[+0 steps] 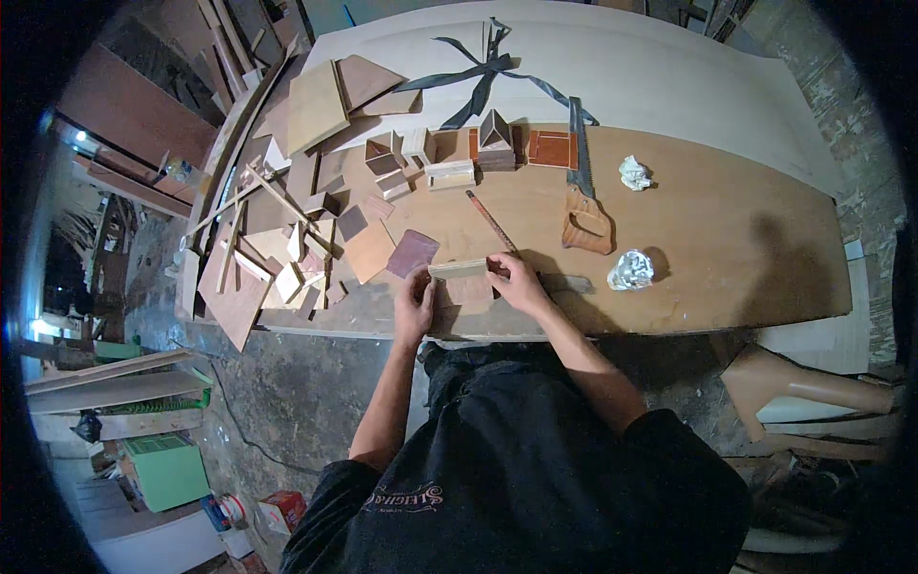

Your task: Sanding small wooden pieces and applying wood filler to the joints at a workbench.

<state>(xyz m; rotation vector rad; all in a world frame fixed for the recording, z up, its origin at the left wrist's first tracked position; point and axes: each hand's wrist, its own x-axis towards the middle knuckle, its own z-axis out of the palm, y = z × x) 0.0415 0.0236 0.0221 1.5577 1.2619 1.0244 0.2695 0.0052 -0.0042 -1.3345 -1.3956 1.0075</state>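
Between my two hands, close to the bench's near edge, is a small piece of wood (459,270). My left hand (414,298) grips its left end, and my right hand (516,282) pinches the right end. Under it lies a flat, pinkish-brown piece (464,291). A purplish square sheet (413,253), perhaps sandpaper, rests just beyond my left hand. A pencil-like stick (492,222) lies slanting, its near end by my right hand. Farther off stand several small wooden box shapes (418,148), one of them with a pointed roof-like top (495,134).
Wood offcuts (296,258) crowd the bench's left side. A handsaw (585,218) lies right of centre, near two crumpled foil balls (631,271). Black strips (488,67) lie on the white sheet (650,72) at the back. A green crate (164,471) is on the floor at left.
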